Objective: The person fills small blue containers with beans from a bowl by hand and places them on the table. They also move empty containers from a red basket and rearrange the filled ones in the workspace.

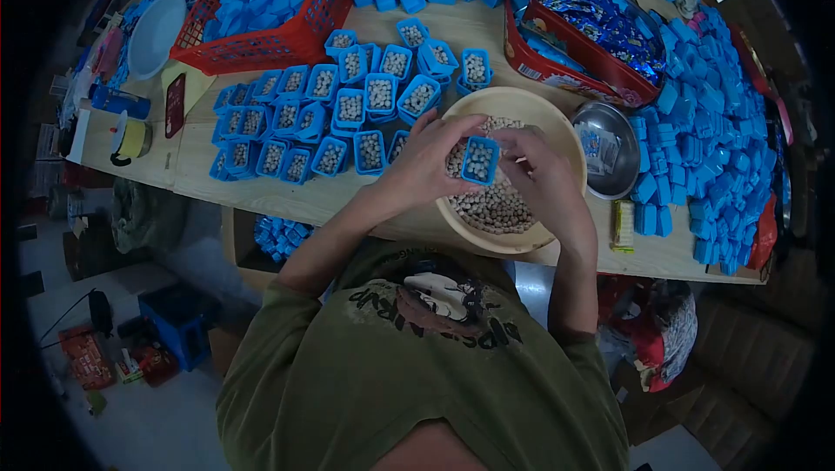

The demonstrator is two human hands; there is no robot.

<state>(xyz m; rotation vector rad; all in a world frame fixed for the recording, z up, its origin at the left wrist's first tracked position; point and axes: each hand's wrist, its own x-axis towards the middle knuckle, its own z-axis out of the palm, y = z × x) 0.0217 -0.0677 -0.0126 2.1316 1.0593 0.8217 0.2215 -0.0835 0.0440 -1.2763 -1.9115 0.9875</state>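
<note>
My left hand grips a small blue plastic box between thumb and fingers. Pale round beads lie in that box, which is tilted so its open top faces me. Close by its right edge is my right hand, fingers curled together; whether anything small is between the fingertips is hidden. Both hands are over a cream basin holding a heap of pale beads. To the left of the basin, several bead-filled blue boxes stand close together, some stacked on others.
A red basket of blue plastic pieces stands back left. At the back right is a red tin with blue packets. Beside the basin sit a metal bowl with small packets and a yellow pack. Blue closed boxes pile up far right.
</note>
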